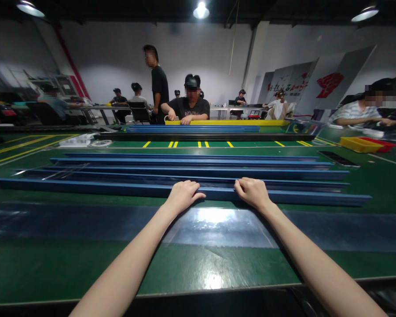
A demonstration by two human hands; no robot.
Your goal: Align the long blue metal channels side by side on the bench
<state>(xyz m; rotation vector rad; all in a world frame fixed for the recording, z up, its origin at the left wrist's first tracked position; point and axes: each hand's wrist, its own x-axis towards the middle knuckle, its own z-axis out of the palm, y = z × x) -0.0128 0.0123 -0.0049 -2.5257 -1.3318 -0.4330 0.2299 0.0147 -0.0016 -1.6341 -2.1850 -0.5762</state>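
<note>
A long blue channel-shaped strip (95, 188) lies across the green table, nearest me among several alike. My left hand (185, 194) is closed over its edge left of the middle, with the thumb pointing right along the front face. To the right, my right hand (252, 191) grips the same strip with curled fingers; its fingertips are partly hidden behind the edge. Between my forearms and beyond them on both sides lies a flat, shiny transparent plastic sheet (218, 226), in front of the strip.
More blue strips (198, 171) lie parallel just behind. A phone (338, 159) and a yellow bin (356, 144) are at the right. Farther back rest a black strip (204, 137) and a yellow strip (237, 123), where a co-worker (193, 105) sits facing me.
</note>
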